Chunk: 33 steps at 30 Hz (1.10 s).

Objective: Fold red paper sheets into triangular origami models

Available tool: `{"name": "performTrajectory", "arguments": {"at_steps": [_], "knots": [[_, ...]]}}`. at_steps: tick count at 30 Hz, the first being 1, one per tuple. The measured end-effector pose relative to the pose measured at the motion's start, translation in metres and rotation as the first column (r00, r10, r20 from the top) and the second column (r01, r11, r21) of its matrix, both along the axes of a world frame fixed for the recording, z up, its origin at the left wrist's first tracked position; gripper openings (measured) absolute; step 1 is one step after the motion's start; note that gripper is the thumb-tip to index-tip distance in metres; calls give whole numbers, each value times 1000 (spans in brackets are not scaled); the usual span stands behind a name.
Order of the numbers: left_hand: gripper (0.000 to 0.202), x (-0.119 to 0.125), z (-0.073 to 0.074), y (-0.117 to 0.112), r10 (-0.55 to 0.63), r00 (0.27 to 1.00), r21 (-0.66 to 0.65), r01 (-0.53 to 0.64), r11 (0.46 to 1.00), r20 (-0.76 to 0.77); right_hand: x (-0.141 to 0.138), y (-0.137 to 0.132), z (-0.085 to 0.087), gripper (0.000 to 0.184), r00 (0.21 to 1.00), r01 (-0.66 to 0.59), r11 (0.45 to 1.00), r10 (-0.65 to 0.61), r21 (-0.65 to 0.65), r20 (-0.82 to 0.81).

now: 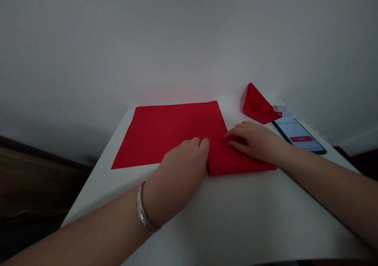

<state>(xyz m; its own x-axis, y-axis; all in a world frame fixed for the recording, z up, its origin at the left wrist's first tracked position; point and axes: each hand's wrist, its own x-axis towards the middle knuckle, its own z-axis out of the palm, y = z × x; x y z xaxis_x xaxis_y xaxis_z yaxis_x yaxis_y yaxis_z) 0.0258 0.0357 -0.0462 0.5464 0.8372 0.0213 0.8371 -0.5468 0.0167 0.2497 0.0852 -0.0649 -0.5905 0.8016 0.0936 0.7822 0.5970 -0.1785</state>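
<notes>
A folded piece of red paper (236, 161) lies on the white table under both hands, its near edge a straight fold. My left hand (184, 169), with a silver bangle at the wrist, has its fingers curled and closed at the paper's left edge; the fingertips are partly hidden. On the far part of the same paper rests my right hand (251, 140), thumb and bent fingers close together around its upper edge. To the left lies a flat, larger sheet of red paper (168, 130), partly behind my left hand.
A folded red paper piece (256, 104) stands tilted at the back right. Beside it a phone (301, 136) lies screen up near the right edge of the white table (236, 218). A pale wall (177, 41) rises directly behind. Brown wood (35, 179) shows at left.
</notes>
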Motion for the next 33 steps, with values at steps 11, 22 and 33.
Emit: {"name": "performTrajectory", "arguments": {"at_steps": [11, 22, 33], "knots": [[35, 12, 5, -17, 33, 998, 101, -27, 994, -51, -5, 6, -2, 30, 1000, 13, 1000, -13, 6, -12], [43, 13, -17, -16, -106, 992, 116, 113, 987, -63, -9, 10, -5, 29, 998, 24, 1000, -24, -6, -53], [49, 8, -19, 1, -68, 998, 124, 68, 990, -11, -7, 12, -11, 28, 993, 77, 997, -79, -26, -90]]}}
